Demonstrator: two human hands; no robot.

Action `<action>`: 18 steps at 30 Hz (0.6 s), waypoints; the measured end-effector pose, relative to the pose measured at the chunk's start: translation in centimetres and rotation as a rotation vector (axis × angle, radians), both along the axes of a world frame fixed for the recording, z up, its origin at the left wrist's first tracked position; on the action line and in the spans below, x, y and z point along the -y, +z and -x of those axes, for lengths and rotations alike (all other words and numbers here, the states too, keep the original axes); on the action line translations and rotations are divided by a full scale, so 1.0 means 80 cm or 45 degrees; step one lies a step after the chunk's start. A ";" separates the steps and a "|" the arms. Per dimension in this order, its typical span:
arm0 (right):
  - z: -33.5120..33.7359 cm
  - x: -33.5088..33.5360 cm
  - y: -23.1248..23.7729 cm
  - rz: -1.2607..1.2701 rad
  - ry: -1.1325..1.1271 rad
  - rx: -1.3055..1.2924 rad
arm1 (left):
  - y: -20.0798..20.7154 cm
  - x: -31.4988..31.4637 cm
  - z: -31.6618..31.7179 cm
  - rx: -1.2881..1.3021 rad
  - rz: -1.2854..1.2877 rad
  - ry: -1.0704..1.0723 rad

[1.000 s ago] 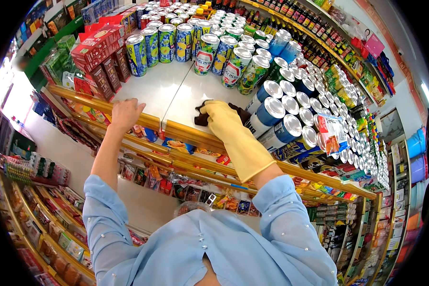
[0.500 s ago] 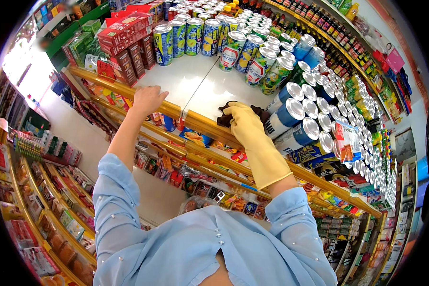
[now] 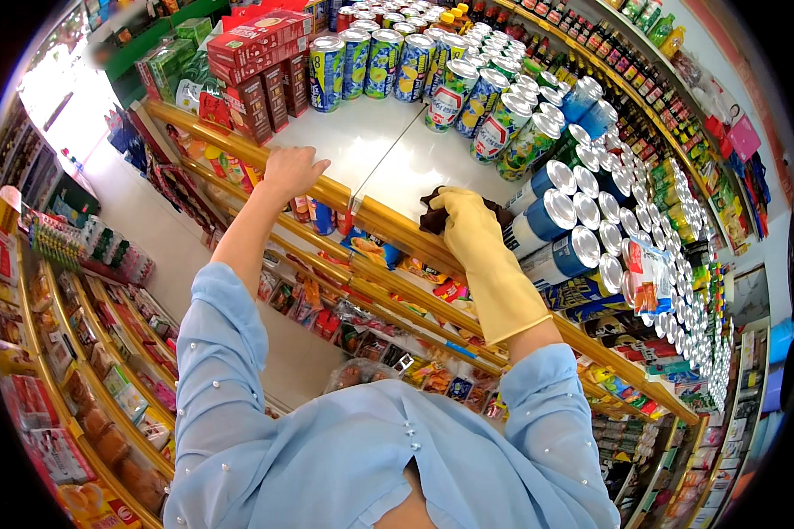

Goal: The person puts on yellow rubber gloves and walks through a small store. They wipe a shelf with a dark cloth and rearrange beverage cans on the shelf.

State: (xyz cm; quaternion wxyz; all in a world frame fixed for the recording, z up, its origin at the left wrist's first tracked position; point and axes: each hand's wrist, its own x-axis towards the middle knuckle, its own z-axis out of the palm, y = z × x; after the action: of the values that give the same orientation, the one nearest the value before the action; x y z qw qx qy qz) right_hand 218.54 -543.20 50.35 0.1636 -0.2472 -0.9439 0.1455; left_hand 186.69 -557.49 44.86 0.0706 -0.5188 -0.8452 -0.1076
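Observation:
My left hand point(image 3: 293, 173) is bare and rests on the gold rail point(image 3: 225, 141) along the shelf's front edge, its fingers curled over it and its thumb pointing right. A yellow rubber glove point(image 3: 485, 256) covers my right hand point(image 3: 460, 216) and wrist. That hand is closed on a dark brown cloth point(image 3: 432, 219), pressed against the white shelf top point(image 3: 397, 181) just behind the rail. Parts of the cloth stick out on both sides of the gloved fingers. Large blue and white cans point(image 3: 538, 225) lie tilted close to the right of the cloth.
Tall blue-green cans point(image 3: 384, 66) stand along the back of the shelf, beside red boxes point(image 3: 260, 44) at the left. Many silver-topped cans point(image 3: 609, 207) crowd the right side. Snack bags point(image 3: 370, 247) fill the tiers below the rail. Bottles point(image 3: 591, 44) line a rear shelf.
The view has shifted a little, so the shelf and both hands appear farther right. My hands keep nearly the same places on the rail and the cloth.

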 end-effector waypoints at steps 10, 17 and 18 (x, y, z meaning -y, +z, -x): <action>0.043 -0.050 0.104 0.664 -0.088 -0.866 | 0.003 -0.001 -0.007 0.051 0.023 0.063; 0.057 -0.071 0.120 1.034 -0.015 -1.351 | -0.005 -0.004 -0.007 0.018 -0.032 0.043; 0.059 -0.077 0.117 1.056 0.011 -1.426 | -0.002 -0.004 -0.008 0.018 -0.030 0.039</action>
State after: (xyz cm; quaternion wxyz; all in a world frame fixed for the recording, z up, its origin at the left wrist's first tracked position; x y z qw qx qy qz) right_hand 213.78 -537.04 59.75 0.5173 -0.1731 -0.5849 0.6003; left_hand 187.35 -557.18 44.66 0.0721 -0.5042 -0.8522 -0.1201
